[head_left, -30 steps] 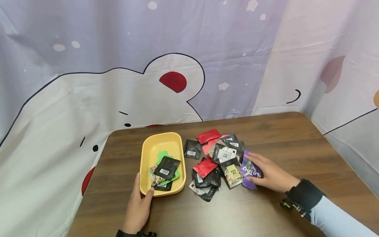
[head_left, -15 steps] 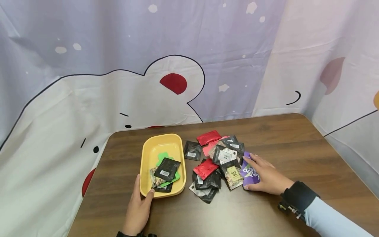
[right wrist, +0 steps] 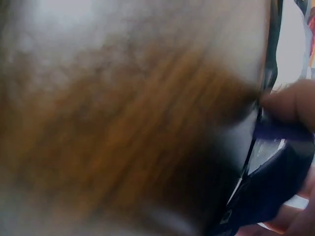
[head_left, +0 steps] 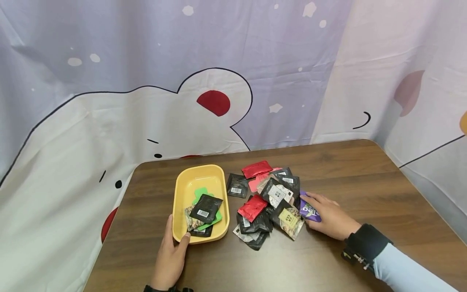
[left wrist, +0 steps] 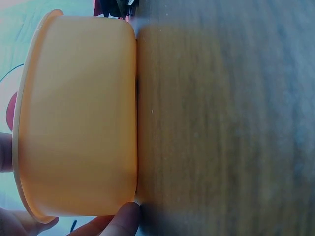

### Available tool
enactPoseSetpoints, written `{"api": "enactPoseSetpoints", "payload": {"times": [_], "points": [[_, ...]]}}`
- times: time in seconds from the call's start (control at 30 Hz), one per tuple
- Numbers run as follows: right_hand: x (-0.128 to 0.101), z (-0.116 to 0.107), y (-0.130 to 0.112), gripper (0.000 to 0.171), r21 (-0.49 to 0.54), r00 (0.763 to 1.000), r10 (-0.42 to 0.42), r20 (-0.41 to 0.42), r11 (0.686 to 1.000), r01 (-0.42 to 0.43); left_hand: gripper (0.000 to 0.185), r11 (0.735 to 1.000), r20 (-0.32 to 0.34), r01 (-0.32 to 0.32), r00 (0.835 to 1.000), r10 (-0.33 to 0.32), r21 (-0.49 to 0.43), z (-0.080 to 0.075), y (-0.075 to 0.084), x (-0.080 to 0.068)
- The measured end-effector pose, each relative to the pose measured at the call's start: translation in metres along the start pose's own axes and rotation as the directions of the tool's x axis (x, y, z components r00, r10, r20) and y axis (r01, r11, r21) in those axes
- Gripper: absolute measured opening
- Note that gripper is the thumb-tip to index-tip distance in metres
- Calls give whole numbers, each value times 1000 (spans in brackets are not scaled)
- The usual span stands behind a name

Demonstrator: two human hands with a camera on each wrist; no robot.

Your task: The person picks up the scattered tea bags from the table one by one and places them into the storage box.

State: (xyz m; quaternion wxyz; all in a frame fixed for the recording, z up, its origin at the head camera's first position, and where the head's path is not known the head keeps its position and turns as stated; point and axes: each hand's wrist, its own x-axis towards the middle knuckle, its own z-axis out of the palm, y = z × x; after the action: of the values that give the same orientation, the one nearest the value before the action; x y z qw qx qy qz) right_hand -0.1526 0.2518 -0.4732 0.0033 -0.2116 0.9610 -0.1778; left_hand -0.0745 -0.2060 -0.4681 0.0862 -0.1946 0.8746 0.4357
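My left hand (head_left: 174, 240) holds the near left corner of a yellow tray (head_left: 178, 190), thumb hooked over the rim. In the left wrist view the tray's wall (left wrist: 78, 118) fills the left side, with my thumb (left wrist: 125, 219) at its base. A black packet (head_left: 205, 207), a green one (head_left: 200, 192) and others lie in the tray. My right hand (head_left: 321, 213) pinches a purple packet (head_left: 309, 211) at the right edge of a pile of small packets (head_left: 270, 198). The right wrist view is blurred and shows fingers (right wrist: 290, 101) on the purple packet (right wrist: 278, 167).
The tray and pile sit on a dark wooden table (head_left: 365, 182). A pale cartoon-print curtain (head_left: 219, 61) hangs behind and around it. One black packet (head_left: 237, 185) lies alone between tray and pile. The table's right edge is near the curtain.
My right hand has closed on the purple packet and drawn it slightly right, so less of it shows. A tan packet in the pile has shifted. The left hand has stayed put.
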Motion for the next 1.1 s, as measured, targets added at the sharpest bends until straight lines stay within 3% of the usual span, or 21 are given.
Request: {"api": "enactPoseSetpoints", "payload": {"times": [0.17, 0.3, 0.43, 0.63, 0.83, 0.93, 1.1], "points": [[3, -8, 0, 56, 48, 989, 12, -149, 999, -5, 87, 1000, 1, -15, 1000, 15, 4, 0, 0, -1], [8, -20, -3, 40, 75, 958, 25, -286, 997, -3, 87, 1000, 3, -17, 1000, 17, 3, -1, 0, -1], [12, -27, -8, 34, 79, 933, 11, -359, 997, 19, 86, 1000, -3, -16, 1000, 16, 4, 0, 0, -1], [14, -29, -23, 36, 91, 926, -18, -378, 994, 57, 86, 1000, -4, -11, 1000, 11, -8, 2, 0, -1], [28, -25, -49, 37, 150, 943, -44, -331, 984, 98, 85, 1000, -6, 2, 1000, -2, -12, 2, 1, -2], [38, -20, -68, 37, 208, 950, -82, -300, 967, 149, 85, 1000, -1, 5, 1000, -5, -25, 2, 1, -2], [57, -12, -108, 37, 239, 937, -192, -292, 934, 266, 85, 999, 5, 16, 1000, -16, -37, 2, 1, -1]]}}
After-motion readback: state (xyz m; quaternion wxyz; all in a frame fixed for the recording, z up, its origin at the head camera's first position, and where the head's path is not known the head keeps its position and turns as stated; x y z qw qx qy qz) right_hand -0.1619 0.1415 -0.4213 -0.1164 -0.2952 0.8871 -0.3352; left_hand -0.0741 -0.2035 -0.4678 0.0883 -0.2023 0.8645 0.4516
